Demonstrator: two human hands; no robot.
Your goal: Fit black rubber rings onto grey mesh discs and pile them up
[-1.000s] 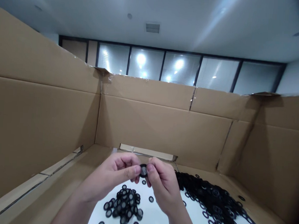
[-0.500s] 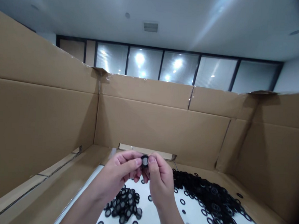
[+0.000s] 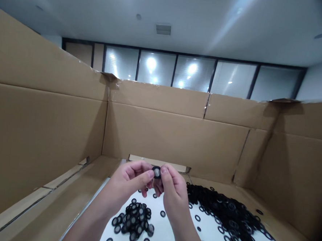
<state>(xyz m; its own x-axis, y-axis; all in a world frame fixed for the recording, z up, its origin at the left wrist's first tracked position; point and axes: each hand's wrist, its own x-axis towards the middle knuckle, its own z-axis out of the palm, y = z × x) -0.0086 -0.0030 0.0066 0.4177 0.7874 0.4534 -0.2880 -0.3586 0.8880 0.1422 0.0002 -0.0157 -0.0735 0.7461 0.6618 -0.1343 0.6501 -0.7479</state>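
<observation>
My left hand [image 3: 131, 180] and my right hand [image 3: 172, 195] pinch a small black ring with a grey mesh centre [image 3: 156, 172] between thumbs and fingers, held up above the white work surface [image 3: 170, 233]. Below my hands lies a heap of similar mesh-centred rings [image 3: 134, 219]. To the right of my right hand spreads a larger mound of black rubber rings [image 3: 223, 217]. Neither hand touches either pile.
Tall cardboard walls [image 3: 173, 136] surround the white surface on the left, back and right. Several loose rings [image 3: 163, 213] lie scattered between the two piles. Beyond the cardboard are a glazed partition [image 3: 192, 73] and the ceiling.
Both hands have risen slightly with the ring still between them, and they stay close together. The piles have not visibly moved.
</observation>
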